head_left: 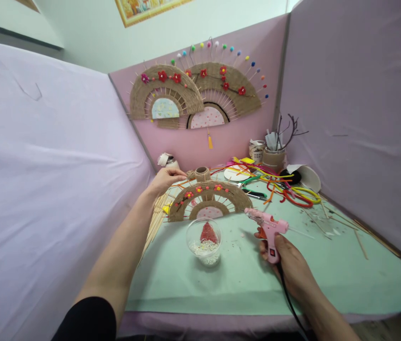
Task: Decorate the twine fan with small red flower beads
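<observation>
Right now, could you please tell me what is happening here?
A person's right hand holds a pink glue gun, pointed towards a woven fan on the green table. The left hand is at the fan's upper left edge; whether it touches is unclear. A clear cup with white beads stands in front of the fan.

The cup (pixel 187 235) (beads (pixel 197 248) inside) stood before the fan (pixel 209 194) on the desk (pixel 168 284), left of the glue gun (pixel 270 229); the roll (pixel 202 177), behind the fan.
</observation>
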`<state>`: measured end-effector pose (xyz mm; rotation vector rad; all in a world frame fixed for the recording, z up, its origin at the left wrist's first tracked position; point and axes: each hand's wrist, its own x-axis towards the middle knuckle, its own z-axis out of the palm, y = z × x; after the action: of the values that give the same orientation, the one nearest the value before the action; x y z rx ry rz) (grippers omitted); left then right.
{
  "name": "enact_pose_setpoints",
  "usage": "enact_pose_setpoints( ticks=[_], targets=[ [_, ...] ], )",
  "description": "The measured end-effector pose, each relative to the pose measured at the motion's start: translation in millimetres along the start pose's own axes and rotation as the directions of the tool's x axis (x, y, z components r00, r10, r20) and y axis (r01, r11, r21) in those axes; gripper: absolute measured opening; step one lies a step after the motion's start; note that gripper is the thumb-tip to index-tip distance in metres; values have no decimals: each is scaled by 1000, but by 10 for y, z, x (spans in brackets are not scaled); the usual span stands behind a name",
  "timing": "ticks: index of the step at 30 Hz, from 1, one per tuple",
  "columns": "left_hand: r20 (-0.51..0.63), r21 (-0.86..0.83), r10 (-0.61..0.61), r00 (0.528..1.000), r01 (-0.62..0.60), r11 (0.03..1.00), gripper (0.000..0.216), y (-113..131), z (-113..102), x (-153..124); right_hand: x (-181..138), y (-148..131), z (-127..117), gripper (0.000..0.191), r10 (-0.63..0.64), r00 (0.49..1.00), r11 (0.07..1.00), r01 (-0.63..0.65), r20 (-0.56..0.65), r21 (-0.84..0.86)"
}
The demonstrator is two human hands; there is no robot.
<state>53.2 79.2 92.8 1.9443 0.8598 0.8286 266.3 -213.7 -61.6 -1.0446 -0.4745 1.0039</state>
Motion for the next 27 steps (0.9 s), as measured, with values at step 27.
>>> enact_pose_setpoints(
  ticks=[27],
  targets=[
    [46, 108, -11, 999, 6, 994, 29, 154, 25, -47, 18, 18, -19, 54, 18, 1000, 1000, -18, 24, 24]
  ],
)
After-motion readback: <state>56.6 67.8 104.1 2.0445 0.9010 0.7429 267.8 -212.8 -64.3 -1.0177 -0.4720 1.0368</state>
